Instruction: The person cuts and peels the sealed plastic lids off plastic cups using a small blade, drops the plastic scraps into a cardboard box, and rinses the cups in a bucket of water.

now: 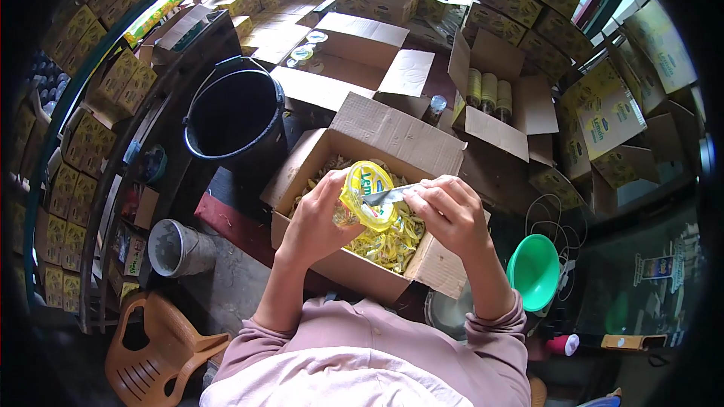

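Observation:
My left hand (315,215) is closed round the side of a clear plastic tub (343,215) and tilts its yellow-rimmed lid (375,220) toward me; the lid's label reads "Lem…". In my right hand (450,212) is a knife (388,197) with a grey metal blade, its tip resting against or just over the lid. The fingers cover its handle. Below both hands stands an open cardboard box (362,270) holding many small yellow wrapped pieces (400,245).
A black bucket (235,124) stands left of the box, with a grey bucket (175,249) and brown chair (154,347) nearer. Ahead, open cartons hold tubs (303,53) and yellow-labelled jars (489,92). A green bowl (534,273) sits at right; stacked yellow cartons (513,0) surround the workspace.

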